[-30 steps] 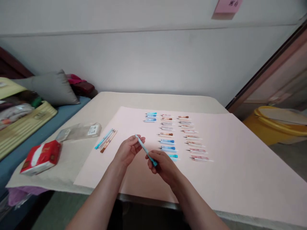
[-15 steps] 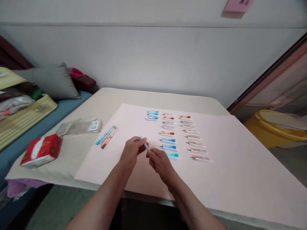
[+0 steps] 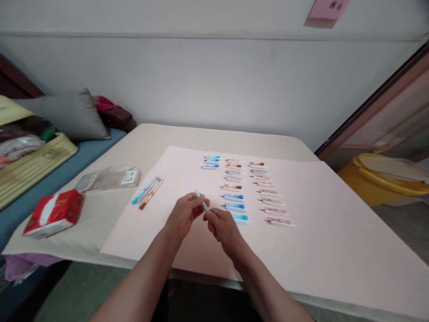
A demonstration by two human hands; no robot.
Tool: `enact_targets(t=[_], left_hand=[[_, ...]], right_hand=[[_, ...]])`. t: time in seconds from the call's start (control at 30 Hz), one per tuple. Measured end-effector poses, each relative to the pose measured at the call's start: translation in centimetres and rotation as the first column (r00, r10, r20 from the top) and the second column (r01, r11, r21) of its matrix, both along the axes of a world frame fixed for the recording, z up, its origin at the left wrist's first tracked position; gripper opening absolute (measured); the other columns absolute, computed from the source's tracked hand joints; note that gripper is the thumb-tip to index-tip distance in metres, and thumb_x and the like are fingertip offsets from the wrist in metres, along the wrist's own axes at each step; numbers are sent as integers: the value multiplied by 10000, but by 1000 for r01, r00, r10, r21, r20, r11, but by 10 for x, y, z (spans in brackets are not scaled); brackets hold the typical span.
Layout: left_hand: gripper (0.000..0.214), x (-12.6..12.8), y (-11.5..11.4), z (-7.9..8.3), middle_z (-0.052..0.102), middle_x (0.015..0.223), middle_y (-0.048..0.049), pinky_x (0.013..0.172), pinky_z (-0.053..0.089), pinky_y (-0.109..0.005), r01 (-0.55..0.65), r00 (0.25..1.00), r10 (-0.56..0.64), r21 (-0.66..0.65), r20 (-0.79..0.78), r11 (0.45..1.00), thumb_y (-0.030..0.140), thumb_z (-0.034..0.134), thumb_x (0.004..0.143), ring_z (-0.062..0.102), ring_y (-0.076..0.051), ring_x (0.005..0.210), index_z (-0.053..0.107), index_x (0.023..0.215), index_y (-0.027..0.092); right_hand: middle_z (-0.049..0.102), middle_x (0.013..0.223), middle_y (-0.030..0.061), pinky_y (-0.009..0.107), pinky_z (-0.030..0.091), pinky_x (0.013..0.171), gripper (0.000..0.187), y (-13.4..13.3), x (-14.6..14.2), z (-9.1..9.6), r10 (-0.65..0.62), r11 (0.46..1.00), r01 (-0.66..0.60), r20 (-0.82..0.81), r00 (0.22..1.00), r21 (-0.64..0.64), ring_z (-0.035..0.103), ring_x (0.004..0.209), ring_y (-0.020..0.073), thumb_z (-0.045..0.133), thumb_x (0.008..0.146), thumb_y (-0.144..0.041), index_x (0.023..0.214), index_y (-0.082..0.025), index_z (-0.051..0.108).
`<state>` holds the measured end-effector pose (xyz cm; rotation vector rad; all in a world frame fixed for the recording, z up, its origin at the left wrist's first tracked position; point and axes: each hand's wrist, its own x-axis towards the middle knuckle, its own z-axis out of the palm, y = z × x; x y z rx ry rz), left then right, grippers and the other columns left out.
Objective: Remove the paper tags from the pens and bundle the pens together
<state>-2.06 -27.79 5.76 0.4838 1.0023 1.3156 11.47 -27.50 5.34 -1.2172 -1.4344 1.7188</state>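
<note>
Pen (image 3: 204, 205) is pinched by left hand (image 3: 184, 213) and right hand (image 3: 224, 227), both curled, above pink paper (image 3: 321, 228) on table (image 3: 149, 141) by wall (image 3: 214, 85).

My bare forearms (image 3: 149, 266) slanted inward, and my left hand (image 3: 185, 214) and right hand (image 3: 224, 229) were close together, each curled in a pinch.

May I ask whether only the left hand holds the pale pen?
No, the right hand also holds the pale pen, at its nearer end.

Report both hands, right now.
Left hand: closed, holding the pale pen near its upper end.
Right hand: closed, holding the same pen's lower end.
</note>
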Motion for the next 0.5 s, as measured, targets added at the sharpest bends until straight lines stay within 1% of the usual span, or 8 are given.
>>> enact_targets(t=[0.07, 0.13, 0.17, 0.23, 0.3, 0.37, 0.43, 0.5], left_hand=[[230, 0, 0, 2, 658, 934, -119, 731, 478, -299, 32, 995, -32, -1, 97, 999, 187, 669, 713, 616, -183, 849, 619, 927, 119], [257, 0, 0, 2, 656, 963, -127, 774, 473, -305, 26, 994, -27, 10, 110, 1000, 149, 669, 703, 608, -199, 917, 620, 953, 116], [232, 0, 0, 2, 661, 922, -120, 756, 475, -296, 13, 997, -14, 18, 76, 1000, 142, 675, 694, 613, -195, 891, 623, 919, 113], [158, 0, 0, 1, 656, 804, -89, 682, 475, -272, -15, 1000, 16, 24, -17, 1000, 153, 693, 679, 616, -165, 764, 619, 812, 110], [137, -1, 0, 2, 643, 747, -71, 632, 467, -260, -17, 998, 18, 23, -61, 1000, 178, 699, 681, 597, -140, 678, 608, 759, 110], [165, -1, -1, 3, 654, 816, -85, 672, 476, -275, 12, 1000, -12, 12, -2, 1000, 190, 686, 698, 608, -153, 733, 621, 830, 115], [247, -1, -1, 4, 657, 927, -112, 753, 477, -301, 36, 996, -37, 9, 79, 999, 169, 673, 706, 614, -184, 861, 621, 943, 122], [270, -1, -1, 5, 659, 934, -122, 778, 471, -303, 21, 997, -22, 10, 72, 1000, 142, 679, 689, 612, -193, 892, 621, 952, 118]], right_hand=[[393, 388, -80, 194, 198, 349, 209, 1, 1, 1, -4, 1000, 4, -34, 999, -22, 285, 343, 52, 479, 794, -318, 653, -172, 529], [387, 380, -83, 196, 198, 349, 197, 2, 2, 2, 1, 1000, -1, -42, 999, -14, 280, 340, 53, 479, 790, -304, 652, -172, 527], [387, 377, -83, 196, 203, 353, 193, 2, 2, 3, 8, 1000, -8, -32, 999, -3, 281, 338, 52, 480, 789, -296, 650, -171, 527], [392, 377, -83, 194, 212, 362, 197, 1, 2, 4, 21, 1000, -21, -6, 1000, 18, 288, 336, 49, 477, 794, -292, 648, -170, 528], [399, 381, -81, 192, 217, 369, 206, 0, 2, 4, 26, 999, -26, 13, 1000, 25, 294, 338, 47, 471, 800, -294, 648, -168, 529], [395, 380, -81, 192, 213, 369, 200, 0, 2, 4, 14, 1000, -14, 20, 1000, 17, 292, 339, 48, 474, 793, -289, 644, -167, 528], [390, 384, -81, 193, 210, 368, 191, 1, 2, 3, 2, 1000, -2, 12, 1000, 10, 291, 343, 50, 483, 785, -288, 645, -167, 528], [389, 386, -81, 194, 209, 369, 195, 2, 3, 3, 8, 1000, -8, 1, 1000, 12, 290, 343, 49, 487, 785, -298, 648, -166, 530]])
